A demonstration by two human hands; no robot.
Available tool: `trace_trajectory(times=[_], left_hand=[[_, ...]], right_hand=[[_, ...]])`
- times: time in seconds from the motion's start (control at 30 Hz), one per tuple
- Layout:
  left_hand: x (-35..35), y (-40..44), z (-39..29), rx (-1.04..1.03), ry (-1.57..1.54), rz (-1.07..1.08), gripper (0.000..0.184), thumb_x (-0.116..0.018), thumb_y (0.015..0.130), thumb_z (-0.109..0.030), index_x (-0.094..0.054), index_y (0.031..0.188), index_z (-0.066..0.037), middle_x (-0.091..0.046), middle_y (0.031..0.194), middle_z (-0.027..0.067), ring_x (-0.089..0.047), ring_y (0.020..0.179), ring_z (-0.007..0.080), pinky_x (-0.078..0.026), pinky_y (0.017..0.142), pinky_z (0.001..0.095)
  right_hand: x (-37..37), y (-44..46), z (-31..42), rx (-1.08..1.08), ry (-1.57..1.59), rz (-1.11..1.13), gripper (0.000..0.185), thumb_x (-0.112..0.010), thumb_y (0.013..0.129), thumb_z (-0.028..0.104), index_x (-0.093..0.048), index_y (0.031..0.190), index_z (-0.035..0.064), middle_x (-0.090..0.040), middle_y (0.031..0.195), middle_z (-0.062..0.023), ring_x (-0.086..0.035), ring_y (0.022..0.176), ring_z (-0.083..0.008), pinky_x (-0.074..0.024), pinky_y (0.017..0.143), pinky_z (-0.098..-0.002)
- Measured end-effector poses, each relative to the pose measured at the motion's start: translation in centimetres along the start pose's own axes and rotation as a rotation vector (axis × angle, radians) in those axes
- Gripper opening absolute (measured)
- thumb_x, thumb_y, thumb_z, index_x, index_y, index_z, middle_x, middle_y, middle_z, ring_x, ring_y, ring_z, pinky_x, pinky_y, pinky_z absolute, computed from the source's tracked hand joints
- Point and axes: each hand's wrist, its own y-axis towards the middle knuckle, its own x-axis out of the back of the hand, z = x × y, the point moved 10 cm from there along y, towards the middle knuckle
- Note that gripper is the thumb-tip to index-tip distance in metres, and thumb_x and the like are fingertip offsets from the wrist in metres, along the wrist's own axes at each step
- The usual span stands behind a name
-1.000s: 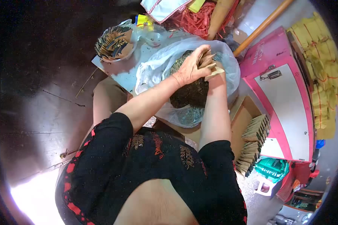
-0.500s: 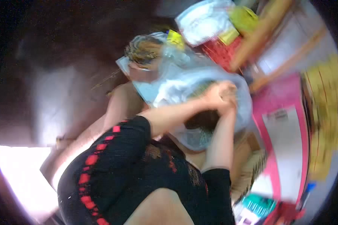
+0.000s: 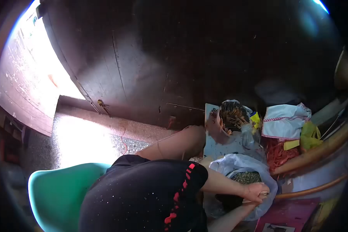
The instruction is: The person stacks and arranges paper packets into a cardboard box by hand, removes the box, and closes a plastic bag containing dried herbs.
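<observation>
Over a clear plastic bag (image 3: pixel 236 160) at the lower right, my two hands are pressed together. My left hand (image 3: pixel 255 191) is closed, its fingers curled in against the other hand. Mostly hidden beneath it is my right hand (image 3: pixel 253 203), also with its fingers closed. Whatever lies between them, if anything, does not show. The bag is wide at its mouth and holds dark green, coarse dried material (image 3: pixel 246 177). The hands are over the right side of this material.
Behind the bag, a tub of dark strips (image 3: pixel 234 116) stands on a pale board (image 3: pixel 216 149). To the right are a white cloth packet (image 3: pixel 286 120), red shredded strands (image 3: pixel 280 154), a yellow-green bag (image 3: pixel 310 135) and wooden rails (image 3: pixel 317 152). A green chair (image 3: pixel 62 193) is at left.
The view has swung so that the bag and hands now appear lower and farther right, with the doorway and chair showing. Both hands stay together over the bag.
</observation>
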Motion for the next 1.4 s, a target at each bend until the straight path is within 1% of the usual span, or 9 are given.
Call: trace_trajectory(times=[0.37, 0.53, 0.63, 0.73, 0.8, 0.93, 1.17, 1.3, 1.4], left_hand=[[3.1, 1.6, -2.3, 0.003, -0.138, -0.060, 0.010, -0.060, 0.071, -0.009, -0.059, 0.081, -0.006, -0.059, 0.075, 0.0108, -0.060, 0.075, 0.0310, -0.047, 0.064, 0.0374], [0.4, 2.3, 0.9, 0.039, -0.032, 0.068, 0.010, -0.060, 0.071, -0.009, -0.058, 0.080, -0.005, -0.060, 0.074, 0.0101, -0.060, 0.074, 0.0306, -0.047, 0.062, 0.0376], [1.6, 2.8, -0.6, 0.044, -0.001, 0.002, 0.005, -0.058, 0.068, -0.009, -0.055, 0.071, -0.007, -0.057, 0.067, 0.0143, -0.056, 0.068, 0.0370, -0.044, 0.058, 0.0413], [1.2, 3.5, -1.5, 0.024, 0.071, -0.020, 0.006, -0.058, 0.071, -0.010, -0.055, 0.073, -0.005, -0.058, 0.068, 0.0145, -0.058, 0.067, 0.0345, -0.045, 0.060, 0.0399], [0.6, 3.0, 0.5, 0.407, -0.260, 0.057, 0.008, -0.055, 0.082, -0.012, -0.055, 0.079, -0.004, -0.054, 0.066, 0.0059, -0.054, 0.062, 0.0159, -0.044, 0.059, 0.0330], [-0.6, 3.3, 3.7, 0.460, -0.347, -0.069, 0.017, -0.055, 0.073, -0.010, -0.058, 0.089, -0.005, -0.061, 0.076, 0.0124, -0.061, 0.077, 0.0254, -0.046, 0.069, 0.0355], [-0.2, 3.0, 2.4, 0.310, -0.214, -0.084, 0.025, -0.059, 0.068, -0.009, -0.055, 0.092, -0.005, -0.055, 0.077, 0.0091, -0.055, 0.078, 0.0215, -0.044, 0.070, 0.0323], [-0.8, 2.6, 0.9, 0.202, -0.118, -0.129, 0.030, -0.061, 0.065, -0.009, -0.053, 0.093, -0.004, -0.052, 0.078, 0.0071, -0.051, 0.078, 0.0192, -0.042, 0.071, 0.0304], [-0.4, 2.0, -0.1, 0.139, -0.044, -0.189, 0.034, -0.062, 0.062, -0.009, -0.052, 0.094, -0.004, -0.050, 0.079, 0.0057, -0.048, 0.078, 0.0175, -0.041, 0.071, 0.0290]], right_hand=[[-0.9, -1.8, 4.0, 0.115, -0.200, -0.153, 0.048, -0.052, 0.085, 0.032, -0.046, 0.122, 0.0009, -0.051, 0.118, -0.0162, -0.055, 0.101, -0.0240, -0.0466, 0.084, -0.0333], [0.8, -4.3, 3.8, -0.257, -0.250, -0.363, 0.051, -0.053, 0.086, 0.034, -0.044, 0.124, 0.0006, -0.050, 0.121, -0.0163, -0.054, 0.102, -0.0232, -0.0462, 0.084, -0.0318], [-1.9, -5.1, 8.6, 0.552, -0.720, 0.042, 0.077, -0.057, 0.080, 0.051, -0.033, 0.132, -0.0009, -0.042, 0.128, -0.0172, -0.041, 0.119, -0.0293, -0.0336, 0.097, -0.0356], [-1.3, -4.5, 7.1, 0.509, -0.750, 0.007, 0.093, -0.060, 0.075, 0.057, -0.023, 0.136, -0.0012, -0.032, 0.136, -0.0206, -0.033, 0.127, -0.0305, -0.0295, 0.101, -0.0385], [-2.4, -4.8, 7.1, 0.550, -0.830, 0.052, 0.095, -0.062, 0.074, 0.054, -0.019, 0.137, -0.0011, -0.029, 0.138, -0.0211, -0.031, 0.128, -0.0312, -0.0277, 0.103, -0.0387], [-4.5, -5.0, 7.3, 0.821, -1.053, 0.088, 0.096, -0.067, 0.074, 0.043, -0.011, 0.139, -0.0012, -0.023, 0.141, -0.0224, -0.027, 0.130, -0.0331, -0.0233, 0.106, -0.0398], [-1.2, -2.6, 5.3, 0.719, -0.793, -0.095, 0.075, -0.061, 0.080, 0.030, -0.022, 0.134, -0.0035, -0.033, 0.134, -0.0235, -0.035, 0.124, -0.0317, -0.0277, 0.104, -0.0387], [3.3, 4.8, -1.2, 0.284, -0.348, -0.156, 0.060, -0.058, 0.081, 0.028, -0.034, 0.125, -0.0054, -0.046, 0.121, -0.0208, -0.045, 0.112, -0.0268, -0.0344, 0.098, -0.0348], [2.3, 1.9, 0.7, 0.329, -0.383, -0.117, 0.061, -0.057, 0.080, 0.029, -0.034, 0.125, -0.0061, -0.046, 0.121, -0.0206, -0.045, 0.113, -0.0268, -0.0339, 0.098, -0.0347]])
